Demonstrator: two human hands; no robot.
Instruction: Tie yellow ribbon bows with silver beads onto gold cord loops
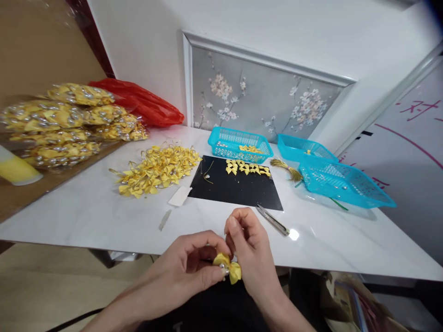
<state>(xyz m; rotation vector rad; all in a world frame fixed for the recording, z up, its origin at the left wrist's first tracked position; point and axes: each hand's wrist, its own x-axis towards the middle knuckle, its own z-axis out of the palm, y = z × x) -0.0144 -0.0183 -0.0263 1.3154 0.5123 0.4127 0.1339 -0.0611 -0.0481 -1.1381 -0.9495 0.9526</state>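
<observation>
Between thumb and fingers of my left hand [188,263] is a small yellow ribbon bow [235,273] with shiny silvery beads at its middle, just in front of the table edge. My right hand [254,253] is closed in a pinch right beside the bow; whatever its fingertips hold is hidden. Beyond the hands lies a black mat [235,191] with rows of yellow bows [247,168] along its far side and a bead with a thin gold wire [207,176] at its left. Thread snips [273,220] rest just past my right hand.
A heap of finished-looking yellow bows [159,168] lies left of the mat. Bagged bows [62,120] and a red plastic bag [138,101] are farther left. Blue baskets [238,133] stand at the back and right, near a gold wire bundle [287,169]. White paper [180,196] lies nearby.
</observation>
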